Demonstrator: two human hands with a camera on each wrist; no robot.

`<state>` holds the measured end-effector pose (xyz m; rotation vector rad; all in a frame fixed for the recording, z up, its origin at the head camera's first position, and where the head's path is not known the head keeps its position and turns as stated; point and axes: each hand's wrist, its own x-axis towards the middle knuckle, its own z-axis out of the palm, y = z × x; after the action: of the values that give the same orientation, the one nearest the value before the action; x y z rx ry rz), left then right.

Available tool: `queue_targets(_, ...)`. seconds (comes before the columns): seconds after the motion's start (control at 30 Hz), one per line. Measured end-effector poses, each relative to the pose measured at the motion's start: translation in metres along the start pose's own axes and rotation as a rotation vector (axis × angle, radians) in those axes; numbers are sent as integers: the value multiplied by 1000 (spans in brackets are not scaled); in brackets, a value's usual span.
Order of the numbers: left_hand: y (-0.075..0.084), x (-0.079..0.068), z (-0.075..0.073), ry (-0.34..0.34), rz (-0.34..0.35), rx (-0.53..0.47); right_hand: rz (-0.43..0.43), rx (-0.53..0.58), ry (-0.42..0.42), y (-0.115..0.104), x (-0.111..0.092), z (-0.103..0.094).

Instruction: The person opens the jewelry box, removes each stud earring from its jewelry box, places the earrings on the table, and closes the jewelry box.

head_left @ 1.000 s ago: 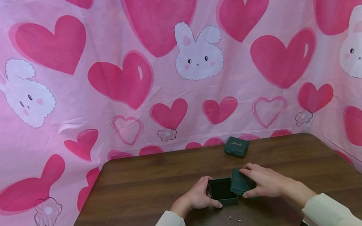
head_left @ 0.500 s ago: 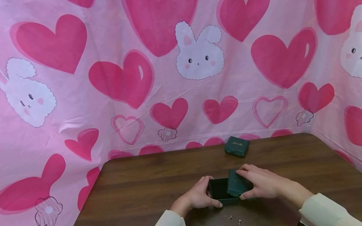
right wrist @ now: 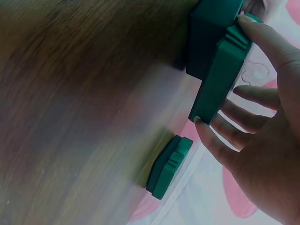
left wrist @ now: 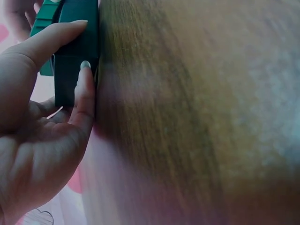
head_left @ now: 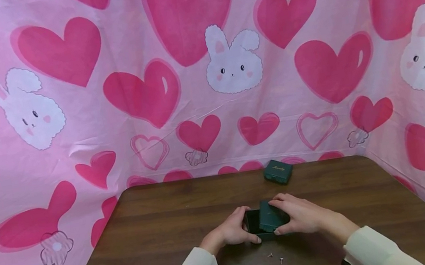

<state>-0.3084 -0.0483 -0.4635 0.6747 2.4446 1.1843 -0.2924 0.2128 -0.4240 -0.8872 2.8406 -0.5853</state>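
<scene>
My left hand [head_left: 233, 230] grips the left side of a dark green box base [head_left: 264, 237], thumb at the front corner. In the left wrist view that base [left wrist: 64, 77] sits on the wood, between thumb and fingers. My right hand [head_left: 304, 214] holds a green lid [head_left: 269, 216] by its edges, tilted over the right part of the base. From the right wrist the lid [right wrist: 219, 75] shows a notched edge and overlaps the base [right wrist: 206, 42]. Part of the base's dark inside still shows at the left; the rest is hidden beneath the lid.
A second green box [head_left: 278, 171], closed, with gold lettering, stands near the table's back edge. Two tiny metal pieces, perhaps studs or screws [head_left: 282, 260], lie in front of the base on the brown wooden table [head_left: 162, 234]. A pink heart-patterned cloth [head_left: 199, 106] hangs behind.
The right hand has moved left with the lid, from beside the base to over its right part. My left hand and the base have stayed in place.
</scene>
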Motion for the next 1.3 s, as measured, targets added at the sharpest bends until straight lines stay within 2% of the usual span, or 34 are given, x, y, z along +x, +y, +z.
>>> queue_targets(0.3, -1, 0, 1, 0, 10, 1, -12, 33, -3, -5, 6, 2)
queue_targets(1.3, -5, 3, 2, 11, 15, -44, -102, 13, -68, -17, 26, 5)
